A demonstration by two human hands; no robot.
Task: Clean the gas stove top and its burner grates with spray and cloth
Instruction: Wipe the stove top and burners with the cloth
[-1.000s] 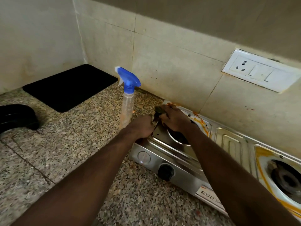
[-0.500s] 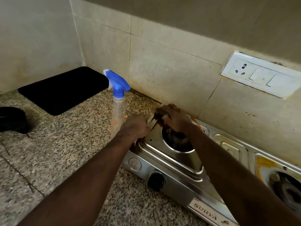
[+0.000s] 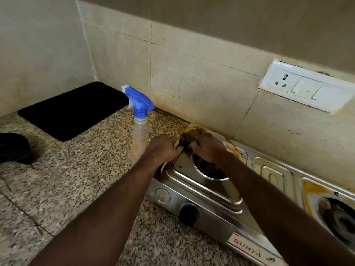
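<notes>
Both hands are at the stove's (image 3: 211,191) far-L corner, by the wall. R hand (image 3: 207,148) is curled over a dark, soiled cloth (image 3: 189,139), pressing it on the steel just beyond the L burner (image 3: 209,170). L hand (image 3: 163,149) sits fist-like at the stove's L edge, touching the R one. Its fingers are curled, but what they grip, if anything, is hidden, so I can't tell.

Handling, my read: cloth is soft, limp, prob. damp and greasy. It wads easily, so bunch it in the palm and let the fingertips drive it into the pan's pressed ridges. Stove is thin stainless sheet, stiff but prob. light, and likely skates on the counter (image 3: 76,179) if scrubbed hard w/o a bracing hand. Slick when wet. Brace it by the side wall, not the knob (image 3: 189,215).

Spray (image 3: 141,129) stands upright on the counter just L of the L hand. Clear plastic body, blue trigger head, fill level unclear. Prob. light and tippy, so take it at the neck.

Textures: L pan is shiny and mostly clean. R burner (image 3: 338,217) pan has orange-yellow smears, as does the back strip nr the wall. Counter is speckled granite. A black mat (image 3: 73,110) lies flat in the corner. No grates on the stove in view.
</notes>
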